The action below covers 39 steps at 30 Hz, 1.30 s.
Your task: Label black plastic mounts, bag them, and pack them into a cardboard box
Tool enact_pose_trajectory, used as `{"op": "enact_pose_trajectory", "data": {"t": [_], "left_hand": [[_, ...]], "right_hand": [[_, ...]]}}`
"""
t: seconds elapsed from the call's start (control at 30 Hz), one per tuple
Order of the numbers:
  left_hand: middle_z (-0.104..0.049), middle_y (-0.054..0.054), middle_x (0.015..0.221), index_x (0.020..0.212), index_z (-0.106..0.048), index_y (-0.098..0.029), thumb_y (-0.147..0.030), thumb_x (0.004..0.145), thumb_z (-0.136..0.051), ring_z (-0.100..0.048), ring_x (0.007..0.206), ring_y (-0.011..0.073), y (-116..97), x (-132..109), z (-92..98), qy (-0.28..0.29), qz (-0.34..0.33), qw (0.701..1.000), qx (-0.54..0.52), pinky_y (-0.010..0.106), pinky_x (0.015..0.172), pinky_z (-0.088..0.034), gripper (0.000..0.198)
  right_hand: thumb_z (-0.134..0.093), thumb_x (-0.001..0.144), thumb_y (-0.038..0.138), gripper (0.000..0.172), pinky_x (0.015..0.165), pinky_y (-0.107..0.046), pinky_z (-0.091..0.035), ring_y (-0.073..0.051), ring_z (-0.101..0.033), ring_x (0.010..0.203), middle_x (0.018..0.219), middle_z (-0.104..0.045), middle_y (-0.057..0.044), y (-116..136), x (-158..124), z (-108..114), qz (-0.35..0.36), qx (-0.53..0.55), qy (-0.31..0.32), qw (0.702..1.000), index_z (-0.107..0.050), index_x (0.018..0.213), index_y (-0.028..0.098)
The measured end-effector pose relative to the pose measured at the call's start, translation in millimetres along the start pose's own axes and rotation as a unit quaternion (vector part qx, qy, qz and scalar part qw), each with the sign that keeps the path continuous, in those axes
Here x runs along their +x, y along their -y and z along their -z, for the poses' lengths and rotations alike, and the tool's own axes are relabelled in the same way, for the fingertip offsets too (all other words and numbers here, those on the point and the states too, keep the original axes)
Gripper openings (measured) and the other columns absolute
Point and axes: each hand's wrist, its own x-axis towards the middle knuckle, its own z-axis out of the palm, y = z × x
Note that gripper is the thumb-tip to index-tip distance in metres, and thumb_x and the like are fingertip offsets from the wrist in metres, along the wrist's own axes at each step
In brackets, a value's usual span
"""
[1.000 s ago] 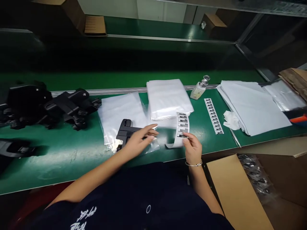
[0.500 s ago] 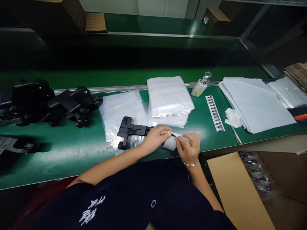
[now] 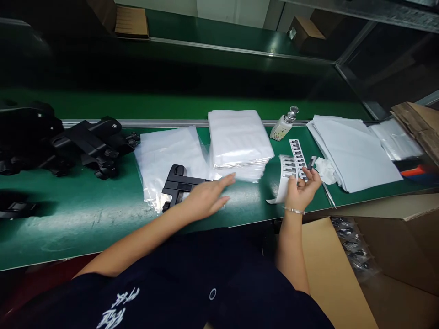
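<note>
My right hand (image 3: pixel 303 187) is closed in a pinch at the right of the bench, with a small dark label (image 3: pixel 312 162) at its fingertips. By its thumb is a curled label sheet (image 3: pixel 284 185) with printed dark rectangles; whether the thumb grips it I cannot tell. Behind the fingers lies another label strip (image 3: pixel 297 153). My left hand (image 3: pixel 207 197) is open, fingers stretched to the right, and holds nothing. It partly hides a black bracket-like device (image 3: pixel 183 185) that rests on clear plastic bags (image 3: pixel 168 148).
Behind my hands sits a stack of plastic bags (image 3: pixel 240 137), with a bottle (image 3: pixel 283 125) beside it. At right are crumpled tissue (image 3: pixel 325 170), tweezers (image 3: pixel 329 195) and white sheets (image 3: pixel 353 151). More black devices (image 3: pixel 92 144) stand at left; an open carton (image 3: pixel 336 269) is below right.
My hands have parted. The right moved right with the small label, and the label sheet shifted right with it. The left let go, opened and moved slightly left over the black device.
</note>
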Motion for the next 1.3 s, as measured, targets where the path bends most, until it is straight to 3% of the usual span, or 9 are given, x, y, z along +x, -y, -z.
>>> {"op": "enact_pose_trajectory", "data": {"t": [0.1, 0.17, 0.3, 0.37, 0.43, 0.5, 0.57, 0.73, 1.3], "left_hand": [[-0.065, 0.01, 0.128, 0.138, -0.048, -0.018, -0.042, 0.096, -0.038, -0.063, 0.116, 0.0287, 42.9, -23.2, 35.0, -0.047, 0.115, 0.992, 0.038, 0.043, 0.095, -0.053, 0.049], [-0.059, 0.01, 0.137, 0.134, -0.053, -0.019, -0.046, 0.096, -0.036, -0.052, 0.129, 0.0306, 77.8, -40.7, 48.7, -0.069, 0.159, 0.983, 0.055, 0.048, 0.106, -0.045, 0.05], [-0.043, 0.01, 0.152, 0.142, -0.044, -0.019, -0.049, 0.093, -0.036, -0.034, 0.143, 0.0297, 117.2, -71.5, 39.1, -0.041, 0.191, 0.98, -0.025, 0.052, 0.118, -0.028, 0.058], [-0.039, 0.012, 0.153, 0.147, -0.037, -0.018, -0.042, 0.095, -0.03, -0.031, 0.144, 0.0274, 111.8, -78.9, 21.7, -0.057, 0.219, 0.972, -0.071, 0.051, 0.119, -0.026, 0.057], [-0.034, 0.012, 0.154, 0.148, -0.033, -0.019, -0.034, 0.096, -0.028, -0.026, 0.147, 0.0264, 94.9, -78.9, 3.4, -0.09, 0.248, 0.961, -0.082, 0.052, 0.12, -0.024, 0.055], [-0.029, 0.012, 0.155, 0.148, -0.033, -0.021, -0.028, 0.096, -0.029, -0.02, 0.148, 0.0265, 74.9, -74.6, -10.9, -0.11, 0.262, 0.955, -0.085, 0.053, 0.121, -0.021, 0.053], [-0.023, 0.012, 0.158, 0.147, -0.034, -0.021, -0.024, 0.096, -0.03, -0.017, 0.149, 0.0269, 58.4, -69.9, -19.1, -0.119, 0.265, 0.952, -0.094, 0.053, 0.121, -0.02, 0.051], [-0.018, 0.013, 0.16, 0.145, -0.035, -0.02, -0.02, 0.096, -0.029, -0.012, 0.15, 0.0275, 44.6, -67.1, -24.6, -0.138, 0.266, 0.949, -0.1, 0.054, 0.121, -0.018, 0.049], [-0.018, 0.011, 0.161, 0.145, -0.035, -0.023, -0.019, 0.095, -0.032, -0.012, 0.15, 0.03, 45.5, -68.0, -26.2, -0.148, 0.263, 0.947, -0.104, 0.056, 0.119, -0.021, 0.051]], "right_hand": [[-0.061, 0.069, 0.023, 0.059, 0.094, -0.054, -0.047, -0.033, -0.055, 0.117, 0.133, -0.047, -0.024, -35.4, 33.3, 5.9, -0.058, -0.17, 0.074, 0.981, -0.048, 0.126, 0.014], [-0.063, 0.067, 0.024, 0.053, 0.102, -0.061, -0.037, -0.038, -0.046, 0.127, 0.137, -0.044, -0.026, -41.8, 40.8, 7.2, -0.04, -0.245, 0.066, 0.966, -0.054, 0.118, 0.012], [-0.061, 0.079, 0.039, 0.028, 0.109, -0.058, -0.031, -0.033, -0.046, 0.129, 0.133, -0.053, -0.017, -6.3, 20.5, -9.5, 0.051, -0.119, 0.001, 0.992, -0.06, 0.098, 0.019], [-0.055, 0.086, 0.042, 0.022, 0.105, -0.053, -0.038, -0.028, -0.054, 0.121, 0.123, -0.06, -0.012, 23.8, -2.4, -28.7, 0.017, 0.036, 0.084, 0.996, -0.06, 0.087, 0.02], [-0.054, 0.088, 0.04, 0.023, 0.104, -0.049, -0.04, -0.026, -0.057, 0.116, 0.117, -0.065, -0.01, 52.0, -30.1, -52.2, -0.034, 0.131, 0.228, 0.964, -0.06, 0.079, 0.021], [-0.057, 0.085, 0.038, 0.021, 0.105, -0.048, -0.039, -0.026, -0.056, 0.118, 0.114, -0.066, -0.008, 72.8, -58.0, -76.3, -0.051, 0.137, 0.347, 0.926, -0.06, 0.073, 0.021], [-0.058, 0.083, 0.036, 0.02, 0.106, -0.049, -0.036, -0.027, -0.054, 0.119, 0.11, -0.067, -0.008, 83.5, -81.0, -96.6, -0.043, 0.101, 0.398, 0.911, -0.059, 0.069, 0.022], [-0.055, 0.08, 0.034, 0.02, 0.105, -0.053, -0.032, -0.028, -0.052, 0.117, 0.107, -0.067, -0.008, 82.8, -104.3, -116.8, -0.018, 0.026, 0.398, 0.917, -0.056, 0.063, 0.023], [-0.056, 0.081, 0.033, 0.021, 0.106, -0.055, -0.031, -0.03, -0.049, 0.123, 0.11, -0.067, -0.008, 85.9, -107.4, -114.8, -0.009, -0.003, 0.392, 0.92, -0.054, 0.062, 0.023]]}}
